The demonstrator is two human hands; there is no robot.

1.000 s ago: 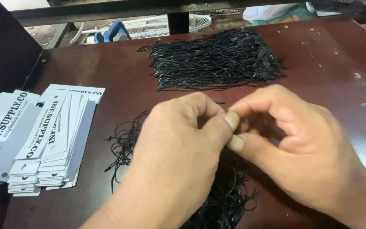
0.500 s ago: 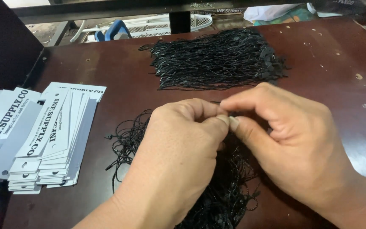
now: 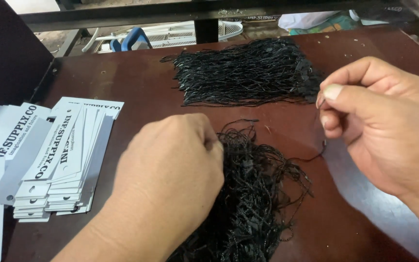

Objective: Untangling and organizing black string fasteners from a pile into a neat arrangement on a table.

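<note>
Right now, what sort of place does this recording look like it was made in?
Probably a small workshop or packing bench for garment hang tags. A fanned stack of white paper tags lies on a dark brown table, with a tidy bundle of black tag strings and a tangled pile the hands work from.

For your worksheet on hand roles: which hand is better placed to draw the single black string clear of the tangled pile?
Right hand, probably: its fingers already pinch the string, while the left hand rests on the tangled pile.
</note>
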